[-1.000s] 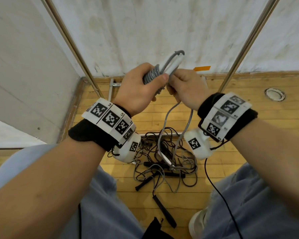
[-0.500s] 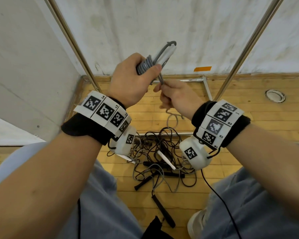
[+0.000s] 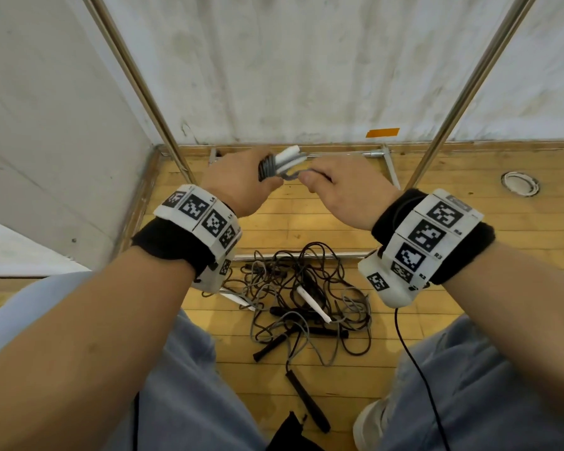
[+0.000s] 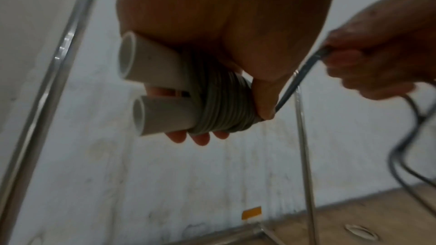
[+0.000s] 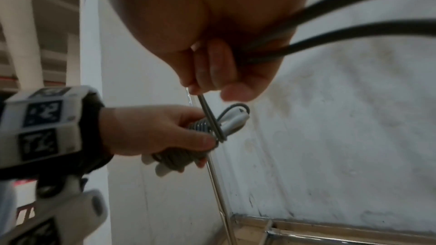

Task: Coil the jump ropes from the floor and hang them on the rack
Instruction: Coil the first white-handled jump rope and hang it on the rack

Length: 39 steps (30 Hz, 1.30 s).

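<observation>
Two hands meet below the tangled ropes [image 3: 303, 297] on the floor: left hand [image 3: 238, 183] grips the coiled grey rope [image 4: 221, 103] and its white handles [image 4: 155, 66], right hand [image 3: 345, 190] just beside pinches its loose end; wristband [image 3: 433, 236] tags read R3, R4.

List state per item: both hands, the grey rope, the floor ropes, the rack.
left hand: grips the coiled bundle
right hand: pinches the doubled free end
grey jump rope: wound round its two white handles, tail taut, not yet tucked
floor ropes: tangled, uncoiled
rack frame: nothing hung in view
</observation>
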### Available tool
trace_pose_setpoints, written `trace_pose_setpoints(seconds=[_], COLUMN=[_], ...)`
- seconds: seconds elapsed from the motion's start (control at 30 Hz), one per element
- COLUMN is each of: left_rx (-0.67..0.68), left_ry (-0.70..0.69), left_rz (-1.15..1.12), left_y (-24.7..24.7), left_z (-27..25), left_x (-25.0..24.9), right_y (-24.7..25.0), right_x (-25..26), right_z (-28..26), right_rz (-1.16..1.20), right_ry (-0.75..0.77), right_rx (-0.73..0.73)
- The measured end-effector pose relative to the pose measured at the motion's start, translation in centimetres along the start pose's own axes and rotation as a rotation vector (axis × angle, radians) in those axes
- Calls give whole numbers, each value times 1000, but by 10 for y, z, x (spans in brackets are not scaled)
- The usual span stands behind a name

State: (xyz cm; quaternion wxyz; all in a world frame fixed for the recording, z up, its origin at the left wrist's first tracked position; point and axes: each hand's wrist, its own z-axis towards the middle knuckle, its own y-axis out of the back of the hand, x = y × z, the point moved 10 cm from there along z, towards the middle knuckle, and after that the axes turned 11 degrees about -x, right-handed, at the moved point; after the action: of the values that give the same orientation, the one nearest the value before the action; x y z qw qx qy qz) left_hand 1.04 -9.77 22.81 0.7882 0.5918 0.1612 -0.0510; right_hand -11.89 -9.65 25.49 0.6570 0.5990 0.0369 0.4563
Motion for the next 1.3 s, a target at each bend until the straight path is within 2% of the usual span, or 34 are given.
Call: trace_pose_setpoints(seconds=[0.17,0.3,0.43,0.63,0.73,0.83,0.9,0.97,1.03,1.1,1.2,1.3], left_rx=[168,229,187,48,6,16,25,-6,-51,-85,-135,-135], left_ry=[-99,-185,-250,-175,-203,-222,-182,-98,-35,-4,23,7], left_rz=[42,34,-9,-101,-180,-239,-320,-449,-559,-596,-611,-573], left_y=[-29,-35,-25,-8,0,7,10,17,25,30,37,38], left_z=[-16,-25,-30,-29,-28,-30,-30,-27,-24,-20,-16,-14], left_x=[-30,-48,-65,-64,-67,-70,-69,-64,-57,-50,-42,-40], right_y=[9,10,18,28,34,21,8,0,-2,0,8,1], right_x=[-7,-14,-18,-26,-40,-60,-67,-63,-54,-44,-25,-12], right_z=[6,7,11,16,19,15,9,7,7,8,9,6], right_rz=[-20,12,32,69,194,378,594,805,875,816,516,260], right_ry=[-21,-74,-104,-166,-244,-385,-499,-533,-496,-433,-246,-126], right_rx=[-45,-92,-174,-208,-200,-65,20,30,-16,-81,-159,-122])
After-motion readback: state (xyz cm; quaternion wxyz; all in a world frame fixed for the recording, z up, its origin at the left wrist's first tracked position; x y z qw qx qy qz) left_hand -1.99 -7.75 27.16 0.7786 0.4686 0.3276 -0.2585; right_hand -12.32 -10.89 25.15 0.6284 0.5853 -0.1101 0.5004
